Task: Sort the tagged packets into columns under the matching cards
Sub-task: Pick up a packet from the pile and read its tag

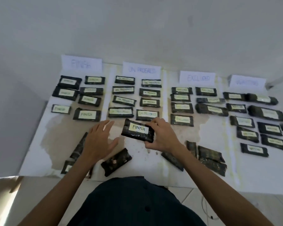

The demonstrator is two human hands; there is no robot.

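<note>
right hand [162, 137] grips the finish packet [137, 132] by its right end, thumb below and fingers curled over the top, above the table [39, 144] centre. left hand [100, 141] sits just beside the packet, fingers spread wide, holding nothing. 4 cards line the far edge; the finish card [81, 63] is nearest the far left corner.

- A plain, pale grey-white wall [137, 22] rises behind the far edge of the counter, evenly lit.
- The counter [211, 170] has a white top with brownish worn patches around its middle.
- Pale floor tiles [193, 196] show below its near edge, and a thin white cable [211, 217] lies on them.
- A bright strip of sunlight [3, 198] falls beside the near left corner.
</note>
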